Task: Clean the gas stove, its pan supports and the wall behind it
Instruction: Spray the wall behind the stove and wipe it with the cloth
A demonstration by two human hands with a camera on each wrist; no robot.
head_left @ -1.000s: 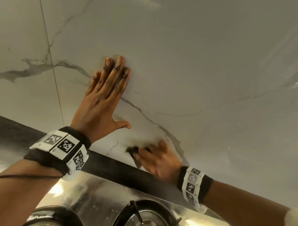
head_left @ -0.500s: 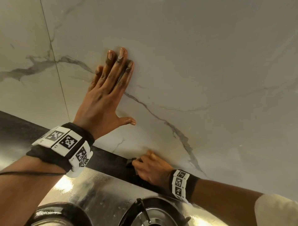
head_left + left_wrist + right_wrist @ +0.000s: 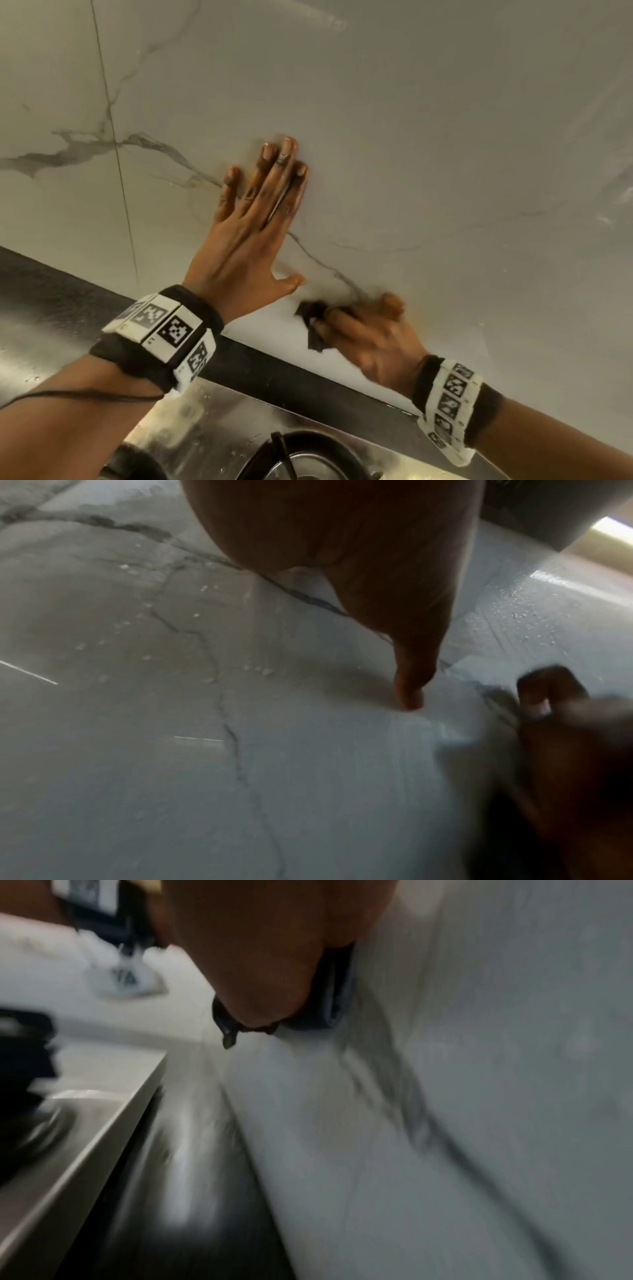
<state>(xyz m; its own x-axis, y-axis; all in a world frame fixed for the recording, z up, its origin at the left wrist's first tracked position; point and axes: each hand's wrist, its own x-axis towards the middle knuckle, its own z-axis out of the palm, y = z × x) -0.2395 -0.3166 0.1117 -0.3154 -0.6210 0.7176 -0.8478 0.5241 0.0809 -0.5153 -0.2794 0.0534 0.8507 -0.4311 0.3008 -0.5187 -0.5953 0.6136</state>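
Head view shows the wall (image 3: 428,137) behind my gas stove (image 3: 212,428) filling most of what I see: pale marble-look tile with grey veins and a thin vertical joint at the left. My left hand (image 3: 246,236) lies flat against it, fingers straight and close together, thumb spread out to the side, holding nothing. Just below and to the right of that thumb, my right hand (image 3: 370,339) presses a small dark cloth (image 3: 313,323) against the lower part of the wall; the fingers are curled over the cloth, and a dark corner of it sticks out on the left past my fingertips. That hand is blurred. From the left wrist the wall carries scattered droplets, with my thumb tip touching the surface. From the right wrist the cloth (image 3: 329,1010) is wedged between my hand and the tile, though the picture is heavily smeared. Below the wall runs a dark strip of tabletop (image 3: 308,377), and nearer to me the shiny steel top of the stove catches a glare and looks wet. A black pan support (image 3: 284,448) rises over a round burner at the bottom edge. Both wrists wear black bands with white marker blocks.
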